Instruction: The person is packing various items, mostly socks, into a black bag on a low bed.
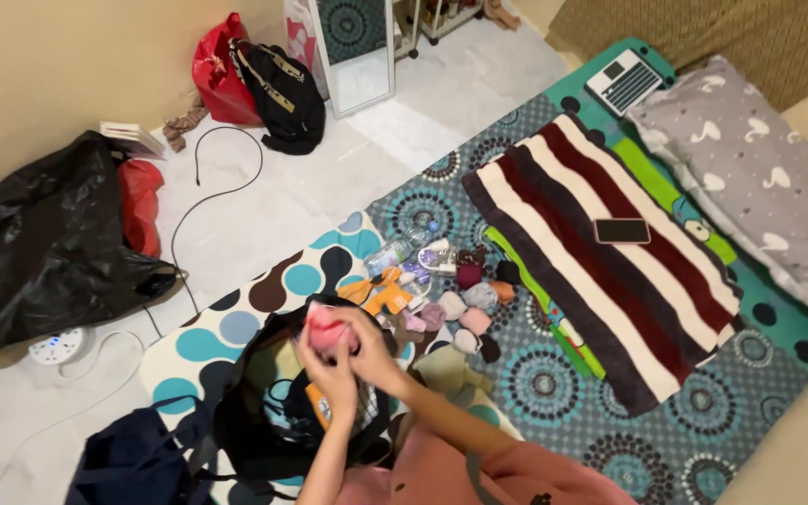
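Home bedroom, floor-level sleeping area: patterned mat on tiled floor; striped blanket on mat, grey pillow beside it, leaning mirror beyond.

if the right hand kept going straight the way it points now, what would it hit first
The right hand points up and left, fingers on the pink bundle that both hands hold, so it meets that first. Beyond it lies the dotted mat, then bare floor; depth is hard to judge.

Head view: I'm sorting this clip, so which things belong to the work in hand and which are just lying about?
In hand:
- left hand and right hand on a pink bundle
- open black bag
- rolled small clothes

Lying about:
- striped blanket
- phone
- laptop
- mirror
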